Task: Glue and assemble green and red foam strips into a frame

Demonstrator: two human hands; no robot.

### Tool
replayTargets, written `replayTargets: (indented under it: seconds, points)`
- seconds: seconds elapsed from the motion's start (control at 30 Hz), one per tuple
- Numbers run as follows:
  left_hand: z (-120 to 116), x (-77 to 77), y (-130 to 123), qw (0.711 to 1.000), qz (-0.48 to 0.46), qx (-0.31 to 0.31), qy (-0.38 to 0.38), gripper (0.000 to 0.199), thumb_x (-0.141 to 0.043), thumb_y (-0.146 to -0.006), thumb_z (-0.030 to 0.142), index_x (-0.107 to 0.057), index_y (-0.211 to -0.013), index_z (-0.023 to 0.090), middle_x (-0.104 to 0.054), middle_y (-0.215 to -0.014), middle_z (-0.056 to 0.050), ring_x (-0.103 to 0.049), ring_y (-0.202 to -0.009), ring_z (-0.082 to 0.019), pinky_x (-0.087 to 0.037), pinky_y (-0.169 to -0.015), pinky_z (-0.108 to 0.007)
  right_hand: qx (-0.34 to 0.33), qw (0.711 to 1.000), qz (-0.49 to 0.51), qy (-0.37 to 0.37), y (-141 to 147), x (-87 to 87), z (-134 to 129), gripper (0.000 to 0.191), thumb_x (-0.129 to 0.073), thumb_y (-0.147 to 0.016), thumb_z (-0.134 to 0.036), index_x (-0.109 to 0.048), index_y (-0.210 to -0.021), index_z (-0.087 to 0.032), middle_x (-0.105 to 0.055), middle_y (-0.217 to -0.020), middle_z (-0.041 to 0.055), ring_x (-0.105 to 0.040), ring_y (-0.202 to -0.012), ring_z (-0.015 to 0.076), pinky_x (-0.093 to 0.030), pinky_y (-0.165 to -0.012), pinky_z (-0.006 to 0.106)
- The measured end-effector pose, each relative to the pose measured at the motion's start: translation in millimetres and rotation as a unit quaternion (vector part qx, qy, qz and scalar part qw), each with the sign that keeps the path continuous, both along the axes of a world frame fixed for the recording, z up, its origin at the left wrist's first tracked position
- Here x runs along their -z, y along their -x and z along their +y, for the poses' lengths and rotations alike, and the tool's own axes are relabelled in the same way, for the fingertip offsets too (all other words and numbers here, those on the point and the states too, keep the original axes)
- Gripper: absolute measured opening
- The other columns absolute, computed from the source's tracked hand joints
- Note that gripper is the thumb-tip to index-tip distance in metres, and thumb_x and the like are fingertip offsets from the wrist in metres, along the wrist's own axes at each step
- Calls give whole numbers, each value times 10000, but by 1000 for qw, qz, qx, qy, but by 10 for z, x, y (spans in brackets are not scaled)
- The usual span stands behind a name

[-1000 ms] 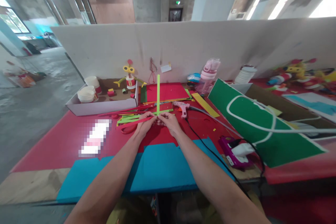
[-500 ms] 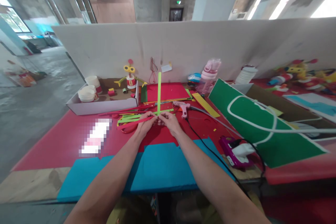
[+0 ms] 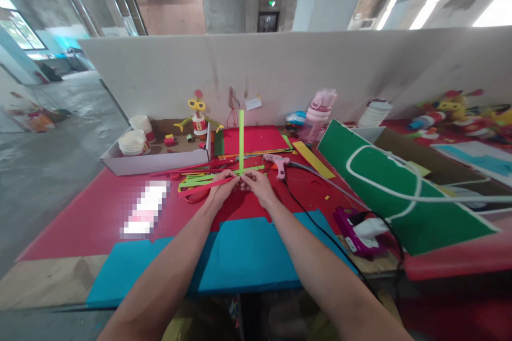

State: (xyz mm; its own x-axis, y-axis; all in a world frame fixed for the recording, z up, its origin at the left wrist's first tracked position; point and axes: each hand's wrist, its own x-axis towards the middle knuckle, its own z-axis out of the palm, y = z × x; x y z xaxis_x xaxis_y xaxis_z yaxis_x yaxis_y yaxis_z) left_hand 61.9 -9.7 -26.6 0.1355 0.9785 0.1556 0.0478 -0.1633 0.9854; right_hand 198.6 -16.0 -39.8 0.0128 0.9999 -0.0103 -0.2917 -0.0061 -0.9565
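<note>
Lime-green strip (image 3: 241, 141) upright at the fingertips, red strip (image 3: 206, 187) slanting in

Held over the middle of the red table cover (image 3: 80, 218). Bright lime in colour, flat, narrow, straight from end to end, with even edges and a squared-off top; standing almost vertical. Hidden at the very foot by the fingertips. Similarly flat and narrow in red, running from the lower left across the left hand (image 3: 224, 186) to the same meeting point. Impossible to tell there between joined and merely touching.

Closed in a pinch around the red strip: fingers of the left hand. Pinched together at the foot of the lime-green strip: fingertips of the right hand (image 3: 257, 186), just beside those of the left.

Lying just behind and to the left: loose pile of cut strips (image 3: 196, 178), mostly green, and a red looped handle (image 3: 195, 199). Near the right hand: pink hot-glue gun (image 3: 278, 163), on its side. Spread beneath the forearms: blue sheets (image 3: 248, 256). Farther back, at left: white box (image 3: 156, 164) with paper cups (image 3: 132, 144).
</note>
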Motion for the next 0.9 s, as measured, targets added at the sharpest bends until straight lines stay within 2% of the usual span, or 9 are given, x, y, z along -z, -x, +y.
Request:
replayTargets:
  seconds: [0.57,0.9]
  points:
    - [8,16,0,1000,-5,-2,3,213,-675,-698,352,-571,-671,169,-542,-531,28,-465,-485,-90,-347,-482,-208,0,1000,9,-1,-2,-14,0,389,-797,-537,-461,-606,-755,-202,-619,-604,-45,-593,-532,102,-539,-560,247]
    - [-26,-36,-13,1000,-17,-3,10,199,-674,-692,338,-574,-675,167,-548,-528,26,-476,-487,-95,-369,-492,-217,0,1000,6,1,-2,-15,0,397,-796,-536,-460,-604,-763,-196,-614,-613,-45,-590,-531,97,-541,-569,251]
